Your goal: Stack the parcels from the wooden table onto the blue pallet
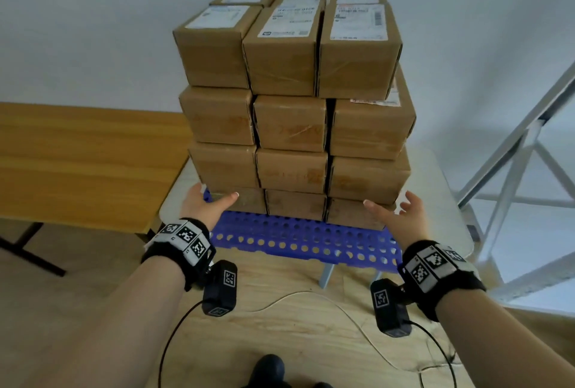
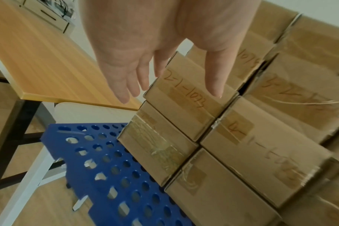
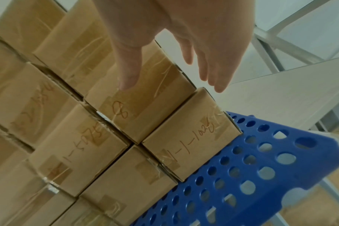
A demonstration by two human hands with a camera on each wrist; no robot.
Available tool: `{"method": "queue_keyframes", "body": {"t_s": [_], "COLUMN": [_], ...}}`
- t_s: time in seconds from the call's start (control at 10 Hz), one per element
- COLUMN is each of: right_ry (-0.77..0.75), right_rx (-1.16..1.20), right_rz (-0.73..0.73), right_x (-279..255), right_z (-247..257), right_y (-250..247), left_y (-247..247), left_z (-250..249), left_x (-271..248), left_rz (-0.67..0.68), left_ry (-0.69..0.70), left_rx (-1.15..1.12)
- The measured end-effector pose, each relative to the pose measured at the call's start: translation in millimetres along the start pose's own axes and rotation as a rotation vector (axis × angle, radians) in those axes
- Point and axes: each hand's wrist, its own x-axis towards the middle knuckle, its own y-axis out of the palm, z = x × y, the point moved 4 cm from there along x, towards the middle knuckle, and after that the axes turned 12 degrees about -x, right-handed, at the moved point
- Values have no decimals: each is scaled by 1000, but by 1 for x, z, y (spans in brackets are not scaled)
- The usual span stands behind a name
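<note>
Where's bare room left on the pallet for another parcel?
Only the front strip of the pallet, between the bottom row of parcels and its near edge, flanked by the left hand and right hand. Behind that, the stack fills it. The wooden table on the left shows bare.

Brown cardboard parcels, taped shut, stacked four layers high in rows of three across on the blue pallet. Top-layer boxes labelled with white shipping stickers; front faces marked with handwritten numbers. Pallet perforated with round holes, its front strip left bare. Wooden table just left of the stack.
</note>
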Motion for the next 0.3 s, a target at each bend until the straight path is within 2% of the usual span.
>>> {"method": "queue_keyframes", "body": {"t_s": [0.3], "right_ry": [-69], "right_rx": [52], "right_rz": [-10], "right_x": [-58], "right_z": [10], "right_y": [-12], "left_y": [-14], "left_z": [-5], "left_x": [-53], "left_rz": [86], "left_ry": [105], "left_rx": [-32]}}
